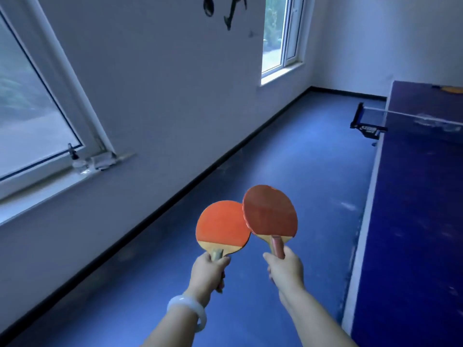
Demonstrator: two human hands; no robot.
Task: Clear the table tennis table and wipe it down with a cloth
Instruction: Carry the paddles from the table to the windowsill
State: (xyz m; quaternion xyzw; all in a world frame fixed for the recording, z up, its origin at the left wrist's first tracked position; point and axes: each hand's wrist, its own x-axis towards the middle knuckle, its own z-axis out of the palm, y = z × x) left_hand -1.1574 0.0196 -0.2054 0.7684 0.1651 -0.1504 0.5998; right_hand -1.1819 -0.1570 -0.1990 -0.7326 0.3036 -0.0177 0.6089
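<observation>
My left hand [208, 272] grips the handle of an orange-faced paddle [221, 225], held upright over the blue floor. My right hand [285, 270] grips a darker red paddle [269, 211], whose blade overlaps the right edge of the orange one. Both paddles are away from the dark blue table tennis table [413, 221], which runs along the right side. Its net [421, 118] crosses the table farther back. Another orange paddle [451, 89] lies on the table's far end. No cloth is in view.
A white wall with two windows runs along the left. The near windowsill [97, 162] holds some small white items. A black net clamp [365, 123] juts out from the table's left edge. Blue floor lies between wall and table.
</observation>
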